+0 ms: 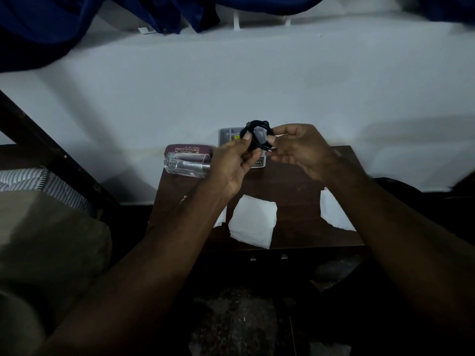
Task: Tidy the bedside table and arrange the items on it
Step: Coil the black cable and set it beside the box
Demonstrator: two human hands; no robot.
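Above the dark wooden bedside table (295,186) both my hands hold a small coil of black cable (257,125). My left hand (231,163) pinches the coil's left side with thumb and fingers. My right hand (298,147) pinches its right side, near a loose cable end. On the table's far left lie a maroon glasses case (189,149) and, in front of it, a clear glass (186,165) on its side. A grey box (227,136) stands at the back, partly hidden by my hands. Two white tissues (253,223) (334,211) lie near the front edge.
A white wall runs behind the table. A bed with striped bedding (30,181) and a tan cover (46,242) lies to the left, with a dark wooden rail (51,152) slanting across it. Blue cloth (102,11) hangs overhead. The floor below is dark.
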